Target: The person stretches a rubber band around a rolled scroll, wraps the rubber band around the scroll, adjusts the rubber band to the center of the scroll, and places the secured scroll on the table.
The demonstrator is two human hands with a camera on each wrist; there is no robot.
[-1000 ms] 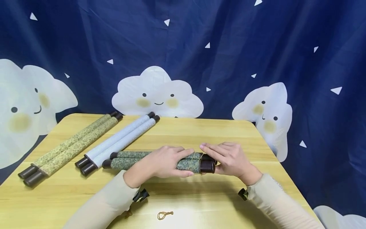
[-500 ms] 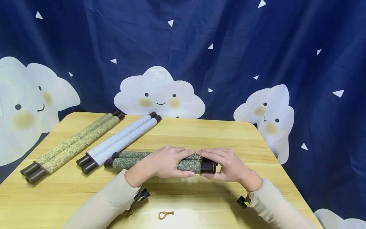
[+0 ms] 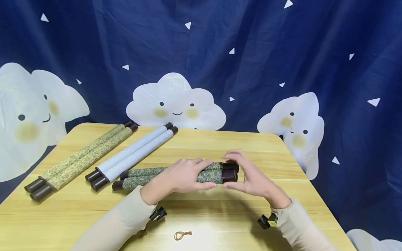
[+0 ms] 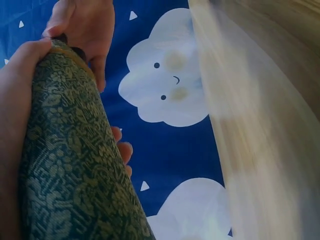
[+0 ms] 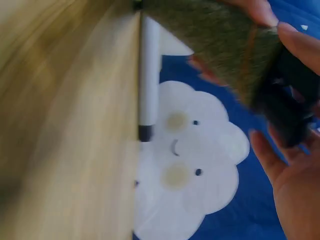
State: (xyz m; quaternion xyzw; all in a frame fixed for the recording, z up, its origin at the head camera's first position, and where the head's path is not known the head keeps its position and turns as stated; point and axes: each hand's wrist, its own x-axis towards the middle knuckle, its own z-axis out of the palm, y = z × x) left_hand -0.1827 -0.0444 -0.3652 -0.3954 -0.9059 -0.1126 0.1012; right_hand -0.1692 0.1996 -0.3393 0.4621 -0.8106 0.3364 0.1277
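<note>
My left hand (image 3: 180, 176) grips a double-rolled green patterned scroll (image 3: 138, 180) near its right end, thumb along the near side and fingers over the top. Dark brown caps (image 3: 230, 175) end its rollers. A thin yellowish band (image 3: 213, 173) loops round both rolls just short of the right caps; in the right wrist view the band (image 5: 247, 60) shows orange. Spread around those caps is my right hand (image 3: 254, 176), index finger above and thumb below, with a gap between them. In the left wrist view, the scroll (image 4: 75, 150) hides part of the left fingers.
A yellow-green double scroll (image 3: 84, 158) and a pale blue one (image 3: 135, 155) lie slanted on the left of the wooden table (image 3: 251, 146). A looped brown band (image 3: 183, 235) lies near the front, and another brown bit (image 3: 142, 233) beside the left sleeve.
The right fingers have come off the band and spread apart around the caps. The scroll's right end has risen slightly. My left hand keeps its grip.
</note>
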